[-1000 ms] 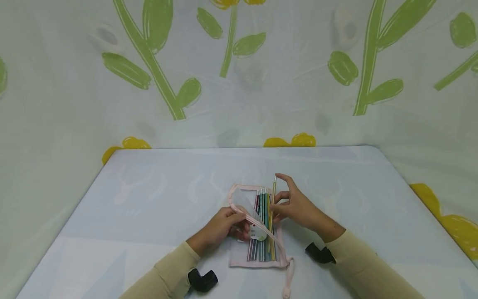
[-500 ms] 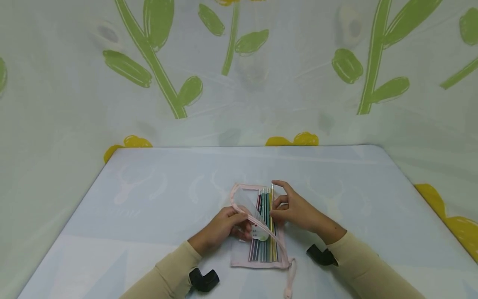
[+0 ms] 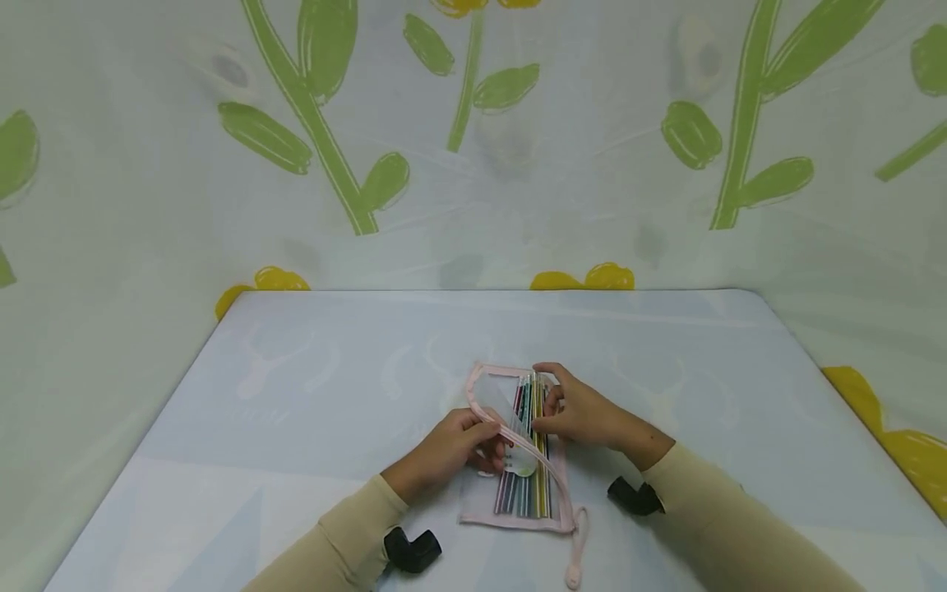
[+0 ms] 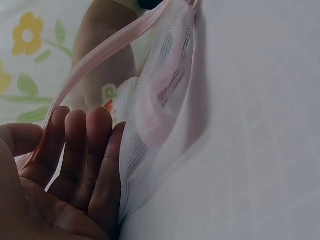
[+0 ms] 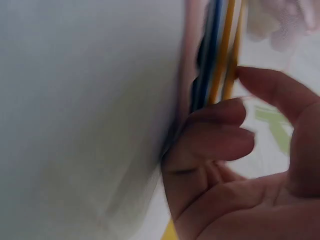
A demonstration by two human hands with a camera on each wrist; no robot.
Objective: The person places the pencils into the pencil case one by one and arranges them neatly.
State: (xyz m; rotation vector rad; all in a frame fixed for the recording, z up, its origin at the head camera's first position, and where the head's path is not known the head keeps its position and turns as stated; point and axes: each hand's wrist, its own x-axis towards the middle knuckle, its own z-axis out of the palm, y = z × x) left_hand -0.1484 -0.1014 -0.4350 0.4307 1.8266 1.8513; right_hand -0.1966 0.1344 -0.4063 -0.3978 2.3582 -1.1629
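Note:
A mesh pouch with pink trim (image 3: pixel 473 518) lies on the table, its mouth held apart. My left hand (image 3: pixel 457 444) pinches the pink zipper edge (image 4: pixel 92 60) between thumb and forefinger, lifting the upper mesh. Inside the pouch several slim pencils (image 3: pixel 521 493) lie side by side, dark, teal and yellow. At their right side is my right hand (image 3: pixel 580 411), forefinger stretched to the pencils' far ends. In the right wrist view its thumb presses a yellow pencil (image 5: pixel 234 50) against the curled fingers. A whitish label (image 3: pixel 521 463) shows in the pouch.
A pink zipper-pull strap (image 3: pixel 577 547) hangs from the pouch's near right corner onto the pale table (image 3: pixel 333 386). Each beige sleeve has a black curved piece (image 3: pixel 412 551) at the cuff. Behind the table hangs a flower-print cloth (image 3: pixel 592 164).
My right hand has brought the yellow pencil down and slightly left, from standing out above the pouch to lying beside the other pencils. The left hand keeps its pinch on the zipper edge.

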